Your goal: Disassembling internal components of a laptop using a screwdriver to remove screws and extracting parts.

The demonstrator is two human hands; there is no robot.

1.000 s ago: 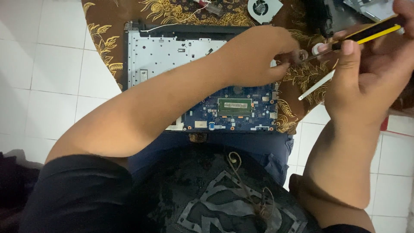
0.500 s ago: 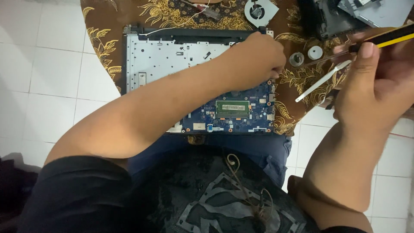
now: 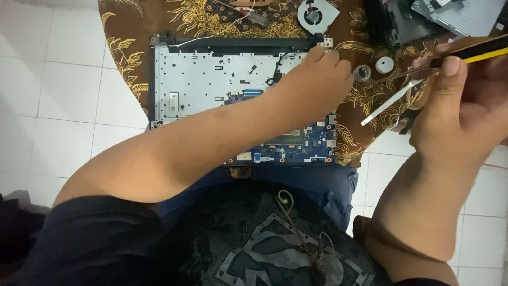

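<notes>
Silver metal fills most of the opened laptop base [image 3: 211, 85] in front of me, with its blue circuit board [image 3: 296, 148] along the edge nearest my lap. It lies on a brown cloth with gold leaf patterns [image 3: 174, 21], spread over white floor tiles [image 3: 47, 79].

My left hand [image 3: 317, 79] reaches across the base and rests at its far right corner, by the hinge. The fingers are curled down onto that corner, but I cannot tell from this angle whether they pinch anything. A black cable [image 3: 278, 66] runs over the metal plate just beside the hand, and my forearm covers the middle of the circuit board.

My right hand [image 3: 460, 111] is raised off to the right of the laptop, well apart from it, and closed around a yellow and black screwdriver [image 3: 476, 53]. The thumb presses along the handle. Its thin shaft points left toward two small round parts [image 3: 373, 69] on the cloth, one grey and one white, which sit between my two hands, just right of my left knuckles.

A white flat strip [image 3: 389, 103] lies slanted on the cloth below those round parts, close to my right hand. Farther up the cloth rests a round cooling fan [image 3: 316, 13], and dark laptop pieces [image 3: 407, 21] sit at the top right.
</notes>
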